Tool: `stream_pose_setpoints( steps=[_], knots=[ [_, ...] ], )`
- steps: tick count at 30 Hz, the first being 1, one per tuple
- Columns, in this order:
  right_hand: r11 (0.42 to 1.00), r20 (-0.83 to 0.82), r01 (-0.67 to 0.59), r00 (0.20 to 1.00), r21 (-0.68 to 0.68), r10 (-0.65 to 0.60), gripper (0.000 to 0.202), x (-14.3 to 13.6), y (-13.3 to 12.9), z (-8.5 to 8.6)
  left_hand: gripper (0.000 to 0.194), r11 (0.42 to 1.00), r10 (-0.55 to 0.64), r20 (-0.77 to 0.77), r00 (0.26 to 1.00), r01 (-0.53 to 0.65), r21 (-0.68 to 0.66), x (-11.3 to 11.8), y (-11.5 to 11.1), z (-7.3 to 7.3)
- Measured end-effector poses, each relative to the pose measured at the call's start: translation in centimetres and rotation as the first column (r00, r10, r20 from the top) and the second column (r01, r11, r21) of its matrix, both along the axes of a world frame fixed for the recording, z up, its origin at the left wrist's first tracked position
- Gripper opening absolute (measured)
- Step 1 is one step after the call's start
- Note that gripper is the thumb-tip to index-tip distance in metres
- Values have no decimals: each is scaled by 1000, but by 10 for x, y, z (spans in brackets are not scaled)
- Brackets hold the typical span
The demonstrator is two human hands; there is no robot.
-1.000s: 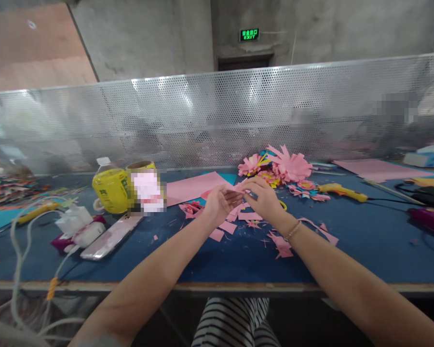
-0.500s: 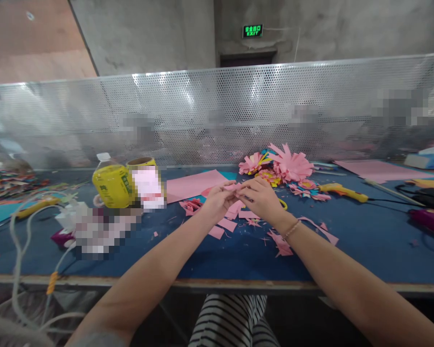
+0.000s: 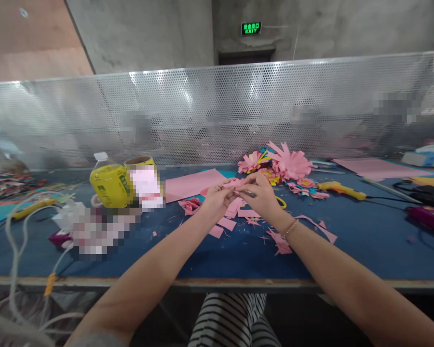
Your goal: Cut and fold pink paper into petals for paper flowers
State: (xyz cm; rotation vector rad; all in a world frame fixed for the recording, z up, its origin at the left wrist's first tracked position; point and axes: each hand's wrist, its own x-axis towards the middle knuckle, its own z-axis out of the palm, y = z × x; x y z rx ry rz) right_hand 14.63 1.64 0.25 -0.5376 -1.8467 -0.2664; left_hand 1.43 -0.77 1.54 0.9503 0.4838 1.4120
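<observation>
My left hand (image 3: 217, 201) pinches a small piece of pink paper (image 3: 235, 183) above the middle of the blue table. Close beside it, my right hand (image 3: 262, 195) is closed around a thin dark tool (image 3: 250, 193), with its fingertips at the same paper. Cut pink paper pieces (image 3: 227, 223) lie under and in front of both hands. Pink paper flowers (image 3: 291, 164) are heaped just behind my right hand. A pink sheet (image 3: 191, 184) lies behind my left hand.
A yellow-labelled bottle (image 3: 110, 185) and a tape roll (image 3: 139, 161) stand at the left. Yellow glue guns (image 3: 342, 189) lie on both sides, with cables. A perforated metal screen (image 3: 217, 111) runs along the back. More pink paper (image 3: 379, 167) lies at the right.
My right hand has turned slightly, and the dark tool in it shows more clearly. Both hands stay close together at the pink paper. The view has shifted a little.
</observation>
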Motion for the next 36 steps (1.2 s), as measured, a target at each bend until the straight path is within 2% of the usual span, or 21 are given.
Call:
stream_pose_setpoints(
  steps=[3,9,11,17,24,27,32,36],
  knots=[
    [995,-55,-29,998,-99,24,5,-1,1,0,21,1000,17,-24,1000,-17,2,0,0,-1],
    [944,-60,10,998,-331,-32,3,-2,2,4,17,1000,27,-60,998,-27,7,-1,1,-4],
    [943,-40,13,999,-333,-28,3,-2,3,4,16,1000,19,-72,997,-19,1,-1,1,-3],
    [979,26,-41,999,-199,47,4,3,5,1,16,998,32,-68,997,-35,-47,-4,2,1],
    [993,93,-8,996,-116,19,10,5,5,0,16,998,11,-89,996,-16,-52,-5,2,0],
    [987,96,-10,995,-162,26,8,5,5,3,16,999,2,-105,994,-7,-42,-5,2,1],
    [935,51,-47,996,-350,69,7,4,8,7,22,998,54,-176,983,-57,-12,-5,3,1],
    [931,52,-37,997,-363,60,7,3,9,6,21,998,54,-183,982,-55,-3,-5,4,0]
  ],
)
